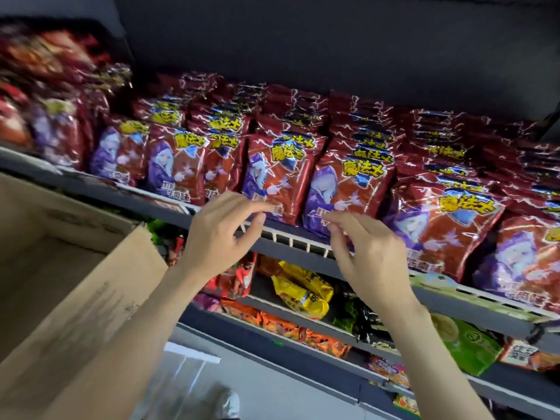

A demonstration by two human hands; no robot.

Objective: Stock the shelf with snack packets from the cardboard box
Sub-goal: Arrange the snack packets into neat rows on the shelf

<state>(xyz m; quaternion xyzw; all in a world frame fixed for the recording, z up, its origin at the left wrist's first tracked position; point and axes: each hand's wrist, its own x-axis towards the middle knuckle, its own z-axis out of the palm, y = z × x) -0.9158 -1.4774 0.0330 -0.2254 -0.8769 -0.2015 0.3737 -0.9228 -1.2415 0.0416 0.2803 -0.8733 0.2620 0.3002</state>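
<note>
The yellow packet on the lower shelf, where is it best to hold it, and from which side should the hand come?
Probably grip the yellow packet across its middle, coming from the open front of the shelf. It lies flat and slanted with its long sides free, while red packets crowd its left end.

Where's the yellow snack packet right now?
In the head view, the yellow snack packet lies on the shelf below the red packets, just under the gap between the left hand and right hand.

red snack packets (348, 189) on shelf: yellow "魔法士" logo; smaller txt below too blurred.
</note>
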